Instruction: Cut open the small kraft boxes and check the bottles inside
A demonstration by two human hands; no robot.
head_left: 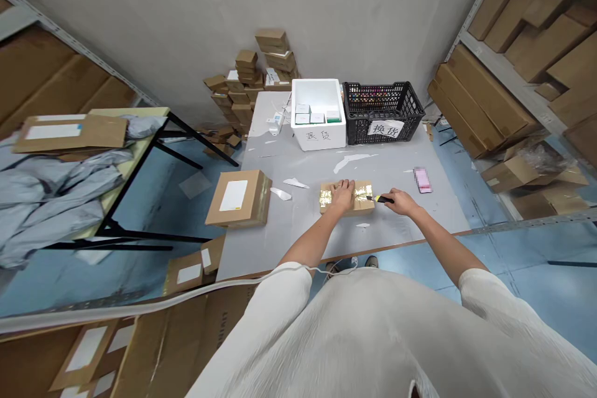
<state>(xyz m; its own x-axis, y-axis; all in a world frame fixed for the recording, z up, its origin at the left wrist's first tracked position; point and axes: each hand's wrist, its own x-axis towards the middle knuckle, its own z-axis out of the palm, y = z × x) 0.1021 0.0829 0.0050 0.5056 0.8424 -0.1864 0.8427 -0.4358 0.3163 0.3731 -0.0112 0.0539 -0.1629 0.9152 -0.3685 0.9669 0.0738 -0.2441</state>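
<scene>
Metal shelves (506, 77) and stacked cardboard boxes (281, 61) show a storeroom.

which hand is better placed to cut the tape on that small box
Likely the right hand: it holds the yellow-and-black cutter, pointed at the right end of the small box. The left hand rests on top of the box, seemingly better placed to steady it.

Near one o'clock, a white box (326, 138) with small boxes (317, 117) inside; beside it at two, a black crate (359, 130) bearing a paper sign (386, 129). At three, a blurred pink item (423, 180). At nine, grey bags (65, 180) heaped on a side table (138, 150); at eleven, brown cartons (247, 78) stacked.
</scene>
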